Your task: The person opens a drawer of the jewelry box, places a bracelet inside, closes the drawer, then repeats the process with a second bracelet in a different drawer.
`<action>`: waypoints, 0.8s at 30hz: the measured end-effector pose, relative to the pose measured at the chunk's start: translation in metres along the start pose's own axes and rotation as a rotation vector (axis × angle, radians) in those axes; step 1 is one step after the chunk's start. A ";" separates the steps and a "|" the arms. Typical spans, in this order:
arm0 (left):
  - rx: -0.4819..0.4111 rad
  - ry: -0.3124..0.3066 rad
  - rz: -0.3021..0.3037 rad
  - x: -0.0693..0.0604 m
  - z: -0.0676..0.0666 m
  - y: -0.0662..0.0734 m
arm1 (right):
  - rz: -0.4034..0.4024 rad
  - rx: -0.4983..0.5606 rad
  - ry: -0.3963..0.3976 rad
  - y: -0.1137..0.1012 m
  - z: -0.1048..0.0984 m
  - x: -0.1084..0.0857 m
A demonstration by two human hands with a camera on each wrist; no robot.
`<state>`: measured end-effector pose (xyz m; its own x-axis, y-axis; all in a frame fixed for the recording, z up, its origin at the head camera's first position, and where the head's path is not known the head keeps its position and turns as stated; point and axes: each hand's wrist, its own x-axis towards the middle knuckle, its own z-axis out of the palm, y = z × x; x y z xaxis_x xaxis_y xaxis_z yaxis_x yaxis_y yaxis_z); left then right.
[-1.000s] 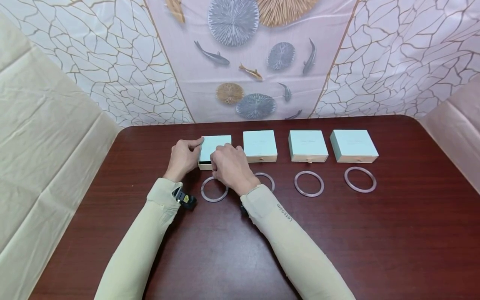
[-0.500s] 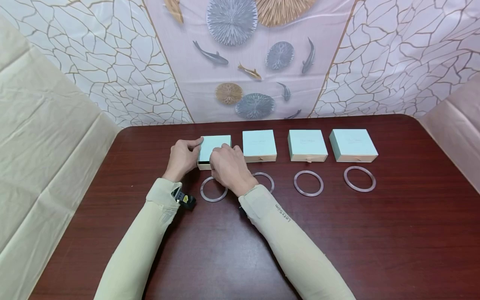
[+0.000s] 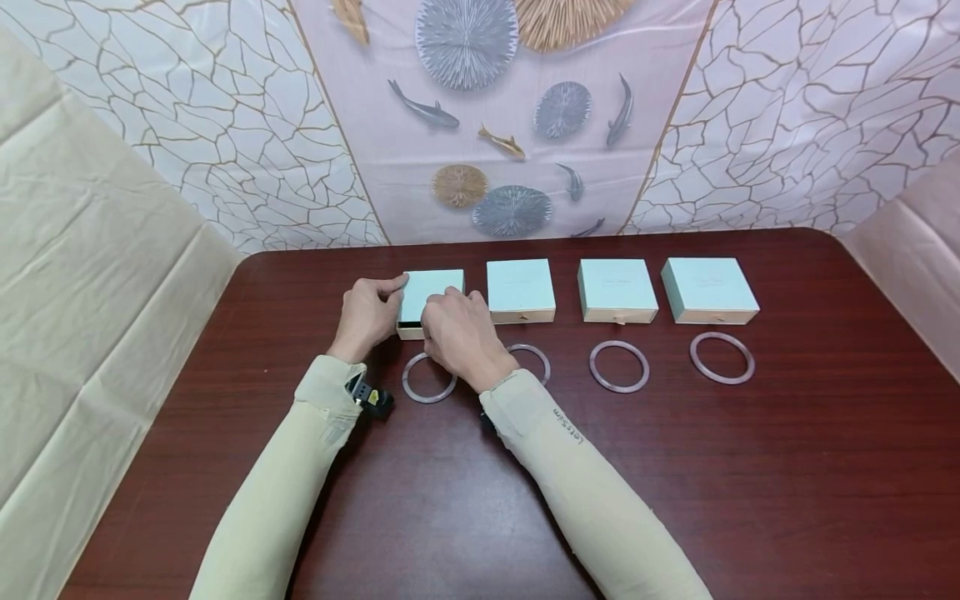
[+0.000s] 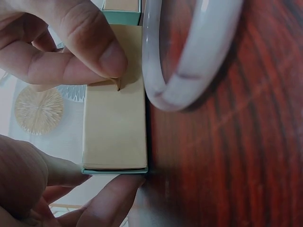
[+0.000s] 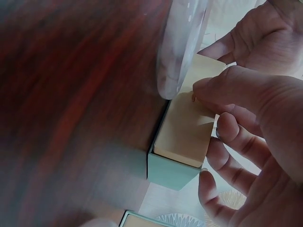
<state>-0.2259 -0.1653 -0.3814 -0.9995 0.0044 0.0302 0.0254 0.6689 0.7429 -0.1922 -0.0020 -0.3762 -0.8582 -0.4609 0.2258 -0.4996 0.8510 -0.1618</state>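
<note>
A mint-green drawer box (image 3: 433, 282) stands leftmost in a row at the table's back. My left hand (image 3: 367, 318) holds its left side, thumb on the top edge; in the left wrist view its fingers hold the box end. My right hand (image 3: 463, 337) pinches a small pull tab (image 4: 118, 86) on the cream drawer front (image 4: 113, 130) between thumb and index finger. A dark gap above the front shows the drawer slightly out. Just before the box lies a pale lilac bangle (image 3: 428, 400), partly behind my right hand in the head view.
Three more mint boxes, second (image 3: 520, 282), third (image 3: 617, 282) and fourth (image 3: 710, 283), continue the row rightward. Before each lies a bangle: one (image 3: 547, 367) partly hidden by my right wrist, another (image 3: 618, 390), and the rightmost (image 3: 724, 381). A patterned cloth (image 3: 465, 167) hangs behind the table.
</note>
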 end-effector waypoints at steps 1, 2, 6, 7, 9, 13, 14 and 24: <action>0.005 0.002 0.002 0.000 0.000 0.000 | -0.001 -0.001 0.001 0.000 0.000 0.000; 0.009 0.003 0.004 0.000 0.000 0.000 | -0.002 0.000 0.001 0.000 0.000 0.000; 0.021 0.007 0.010 0.000 0.000 0.000 | -0.002 0.004 -0.003 0.000 0.000 0.000; 0.023 0.007 0.010 0.000 0.000 0.001 | -0.002 0.005 -0.005 0.000 0.000 0.000; 0.023 0.005 0.009 0.000 0.000 0.001 | -0.001 0.007 -0.007 0.000 0.000 0.000; 0.023 0.006 0.009 0.000 0.000 0.001 | -0.004 0.012 -0.010 0.000 0.000 0.000; 0.023 0.007 0.008 0.000 0.000 0.001 | -0.005 0.012 -0.009 0.000 0.000 -0.001; 0.029 0.006 0.008 0.000 0.000 0.001 | -0.016 0.012 0.007 -0.001 0.000 -0.002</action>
<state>-0.2257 -0.1652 -0.3808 -0.9992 0.0055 0.0397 0.0326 0.6904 0.7227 -0.1905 -0.0018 -0.3766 -0.8491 -0.4730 0.2353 -0.5151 0.8402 -0.1695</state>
